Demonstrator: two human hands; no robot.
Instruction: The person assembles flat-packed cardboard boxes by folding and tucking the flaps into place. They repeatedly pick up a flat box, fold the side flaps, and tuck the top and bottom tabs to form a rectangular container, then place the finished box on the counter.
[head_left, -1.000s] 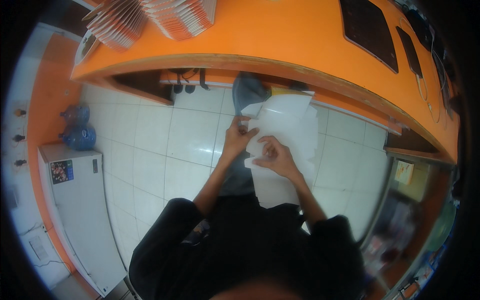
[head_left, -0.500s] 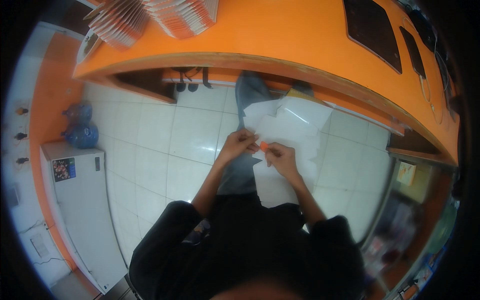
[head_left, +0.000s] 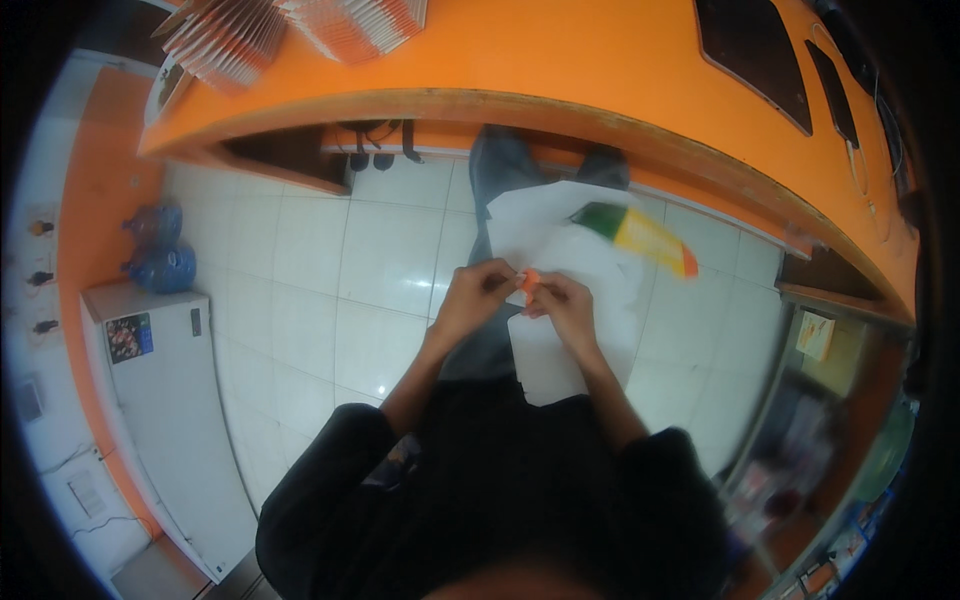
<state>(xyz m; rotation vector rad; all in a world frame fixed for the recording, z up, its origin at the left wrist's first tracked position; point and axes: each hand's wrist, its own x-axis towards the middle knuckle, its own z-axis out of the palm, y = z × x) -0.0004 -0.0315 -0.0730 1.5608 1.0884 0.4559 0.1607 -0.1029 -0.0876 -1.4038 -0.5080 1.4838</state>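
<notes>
Across my lap lies a large white sheet with notched edges, like an unfolded card box blank. One far flap is turned over, and its printed side shows green, yellow and orange, smeared by motion. My left hand is closed in a pinch at the sheet's left edge. Close beside it, my right hand is pinched too. Between the fingertips of both sits a small orange piece, perhaps a tab of the sheet; the fingers partly hide it.
An orange desk curves across the far side, bearing stacks of folded orange-and-white card, a dark tablet-like slab and a phone-like device. Left stand a white fridge and blue water bottles. A glass-fronted case is right.
The sheet's far part has swung over, bringing its coloured print into view on the right. Both hands have drawn closer together around the orange piece, which shows larger.
</notes>
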